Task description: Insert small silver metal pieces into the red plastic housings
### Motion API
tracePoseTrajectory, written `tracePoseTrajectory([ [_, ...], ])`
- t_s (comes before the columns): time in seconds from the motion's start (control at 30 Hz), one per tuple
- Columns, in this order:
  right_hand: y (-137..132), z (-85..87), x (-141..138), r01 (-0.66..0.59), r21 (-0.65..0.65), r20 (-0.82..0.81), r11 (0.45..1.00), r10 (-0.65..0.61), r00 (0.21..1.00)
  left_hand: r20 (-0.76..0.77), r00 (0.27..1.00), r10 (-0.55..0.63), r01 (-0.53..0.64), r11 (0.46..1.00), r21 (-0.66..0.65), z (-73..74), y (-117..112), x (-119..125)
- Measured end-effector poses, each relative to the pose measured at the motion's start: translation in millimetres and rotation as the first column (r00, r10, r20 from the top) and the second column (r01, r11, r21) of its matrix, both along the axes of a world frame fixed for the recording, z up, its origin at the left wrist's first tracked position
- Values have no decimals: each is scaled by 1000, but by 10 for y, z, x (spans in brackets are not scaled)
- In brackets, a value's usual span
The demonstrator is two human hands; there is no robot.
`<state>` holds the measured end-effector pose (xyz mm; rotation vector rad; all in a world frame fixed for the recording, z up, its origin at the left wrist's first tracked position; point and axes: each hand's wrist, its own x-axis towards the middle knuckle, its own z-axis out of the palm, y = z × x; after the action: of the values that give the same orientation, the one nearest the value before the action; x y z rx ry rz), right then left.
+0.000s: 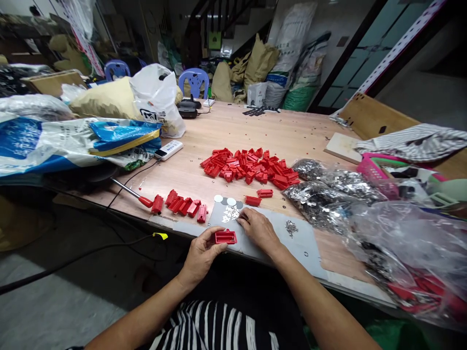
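Between the thumb and fingers of my left hand (202, 256) is a red plastic case (225, 237), its hollow side facing up, at the table's front edge. My right hand (257, 228) reaches over the grey mat (268, 216), thumb and fingers pinched at the right side of a small heap of flat silver metal pieces (230, 213). Whatever is between those fingertips is too small to make out. Two white discs (224, 200) lie just behind the heap. Farther right on the mat is a little pile of tiny metal parts (291, 228).
A large heap of red cases (248, 165) lies mid-table, with several more in a row (184, 205) at left. A soldering iron with a red tip end (140, 198) rests beside them. Bags of metal parts (314, 194) stand at right, sacks (76, 141) at left.
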<state>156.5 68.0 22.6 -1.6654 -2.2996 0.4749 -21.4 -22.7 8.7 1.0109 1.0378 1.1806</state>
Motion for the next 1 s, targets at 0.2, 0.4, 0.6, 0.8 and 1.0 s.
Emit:
tracePoseTrajectory([
  [0.2, -139, 128, 69, -64, -88, -317, 994, 33, 948, 215, 977, -13, 25, 998, -56, 88, 16, 23],
  [0.4, -380, 293, 34, -183, -245, -619, 952, -8, 786, 238, 971, -30, 44, 998, -53, 123, 14, 48],
  [0.6, -525, 258, 11, -200, -208, -668, 957, 10, 744, 363, 931, -39, 80, 992, -97, 186, 24, 90],
  [0.8, -600, 288, 83, -267, -104, -625, 958, 146, 766, 430, 903, 7, 60, 988, -141, 240, 42, 117],
  [1.0, -642, 296, 135, -331, 17, -589, 943, 277, 759, 420, 907, -11, 83, 985, -154, 253, 52, 135],
])
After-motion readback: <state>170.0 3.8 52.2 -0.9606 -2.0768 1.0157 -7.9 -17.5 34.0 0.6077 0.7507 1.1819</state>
